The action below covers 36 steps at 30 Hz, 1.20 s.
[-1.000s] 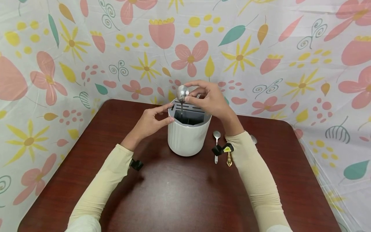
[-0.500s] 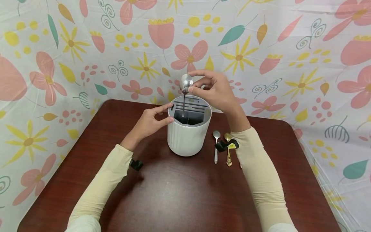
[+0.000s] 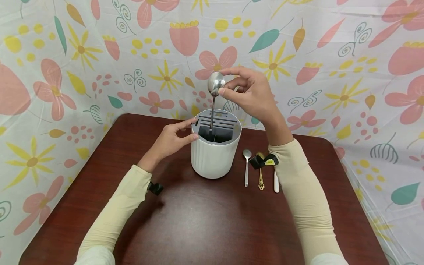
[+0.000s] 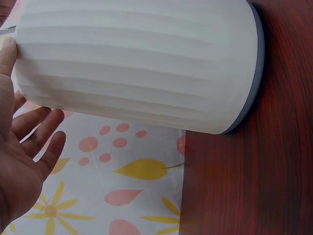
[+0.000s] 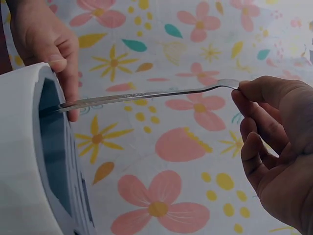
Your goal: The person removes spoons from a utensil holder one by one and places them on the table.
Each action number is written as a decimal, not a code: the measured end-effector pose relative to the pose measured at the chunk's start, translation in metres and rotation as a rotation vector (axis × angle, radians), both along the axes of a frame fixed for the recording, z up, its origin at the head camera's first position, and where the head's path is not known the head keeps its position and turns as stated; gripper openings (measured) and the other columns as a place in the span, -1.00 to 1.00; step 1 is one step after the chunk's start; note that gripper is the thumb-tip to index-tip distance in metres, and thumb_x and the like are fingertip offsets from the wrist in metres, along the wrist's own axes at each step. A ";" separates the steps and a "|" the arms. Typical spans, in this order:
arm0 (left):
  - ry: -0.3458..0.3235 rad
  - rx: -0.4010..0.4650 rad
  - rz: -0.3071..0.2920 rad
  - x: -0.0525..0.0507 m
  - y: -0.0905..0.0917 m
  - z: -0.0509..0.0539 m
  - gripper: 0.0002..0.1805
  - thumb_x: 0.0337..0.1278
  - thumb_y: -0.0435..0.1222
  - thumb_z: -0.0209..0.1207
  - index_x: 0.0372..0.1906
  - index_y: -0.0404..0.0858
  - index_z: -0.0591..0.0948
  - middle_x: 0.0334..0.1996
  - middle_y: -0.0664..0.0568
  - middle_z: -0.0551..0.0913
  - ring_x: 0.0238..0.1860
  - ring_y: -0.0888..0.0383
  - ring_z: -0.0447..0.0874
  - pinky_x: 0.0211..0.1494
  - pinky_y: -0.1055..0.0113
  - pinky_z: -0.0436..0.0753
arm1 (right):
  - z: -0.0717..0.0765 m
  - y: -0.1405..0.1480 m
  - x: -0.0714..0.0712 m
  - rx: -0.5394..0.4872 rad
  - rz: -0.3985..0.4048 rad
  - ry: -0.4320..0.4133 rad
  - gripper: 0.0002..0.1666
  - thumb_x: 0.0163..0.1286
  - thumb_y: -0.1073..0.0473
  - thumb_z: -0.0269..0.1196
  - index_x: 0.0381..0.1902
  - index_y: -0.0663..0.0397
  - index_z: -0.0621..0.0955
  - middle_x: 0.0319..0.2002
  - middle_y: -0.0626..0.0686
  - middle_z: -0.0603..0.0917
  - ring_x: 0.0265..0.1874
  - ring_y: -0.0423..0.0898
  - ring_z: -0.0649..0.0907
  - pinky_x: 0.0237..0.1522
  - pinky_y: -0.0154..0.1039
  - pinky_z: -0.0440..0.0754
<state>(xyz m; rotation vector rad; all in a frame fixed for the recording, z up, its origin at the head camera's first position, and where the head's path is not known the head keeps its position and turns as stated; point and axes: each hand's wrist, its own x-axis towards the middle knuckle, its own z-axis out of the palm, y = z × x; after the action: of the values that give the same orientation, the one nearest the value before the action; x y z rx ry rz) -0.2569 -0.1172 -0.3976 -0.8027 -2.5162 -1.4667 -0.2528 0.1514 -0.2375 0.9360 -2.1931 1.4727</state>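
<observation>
In the head view, my right hand pinches a silver spoon by its bowl, between thumb and fingers. The spoon stands nearly upright, bowl up, with the end of its handle inside the front compartment of a white ribbed utensil holder. The right wrist view shows the spoon's handle crossing the holder's opening. My left hand touches the holder's rim at the left with thumb and forefinger. Its other fingers are spread beside the holder in the left wrist view.
Right of the holder, a silver spoon and a gold spoon lie on the dark wooden table. A white-handled utensil lies beside them, partly hidden by the right sleeve. A floral cloth hangs behind.
My right hand has risen and moved slightly right, drawing the spoon upward so more of its handle shows above the holder. My left hand has stayed on the rim.
</observation>
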 end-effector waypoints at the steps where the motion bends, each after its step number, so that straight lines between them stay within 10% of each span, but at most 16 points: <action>1: 0.000 -0.001 0.001 0.000 0.000 0.000 -0.36 0.24 0.07 0.37 0.42 0.14 0.53 0.24 0.15 0.63 0.09 0.12 0.49 -0.34 0.20 0.50 | 0.001 0.001 0.000 -0.001 -0.002 0.007 -0.59 0.28 0.34 0.44 0.10 0.17 0.72 -0.49 -0.13 0.77 -0.80 -0.17 0.34 -0.66 -0.34 0.22; 20: -0.005 0.004 -0.009 0.001 0.000 0.001 -0.35 0.24 0.04 0.38 0.42 0.09 0.54 0.31 0.20 0.59 0.15 0.05 0.51 -0.23 0.18 0.53 | 0.029 0.033 0.009 -0.132 -0.003 -0.146 -0.58 0.21 0.39 0.47 0.05 0.13 0.74 -0.52 0.00 0.78 -0.68 -0.20 0.56 -0.60 -0.37 0.34; 36: -0.016 0.005 -0.001 0.002 0.000 0.001 -0.36 0.25 0.07 0.37 0.42 0.14 0.53 0.30 0.25 0.59 0.13 0.12 0.51 -0.26 0.18 0.54 | 0.009 0.086 0.011 -0.260 0.051 -0.198 -0.59 0.19 0.53 0.40 0.03 0.27 0.73 -0.53 0.03 0.78 -0.55 -0.17 0.70 -0.43 -0.42 0.59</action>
<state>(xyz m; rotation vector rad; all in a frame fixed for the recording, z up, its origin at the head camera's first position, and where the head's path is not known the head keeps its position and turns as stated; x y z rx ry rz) -0.2553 -0.1169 -0.3966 -0.7953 -2.5235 -1.4848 -0.2420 0.2373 -0.2280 0.7935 -2.0518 1.8923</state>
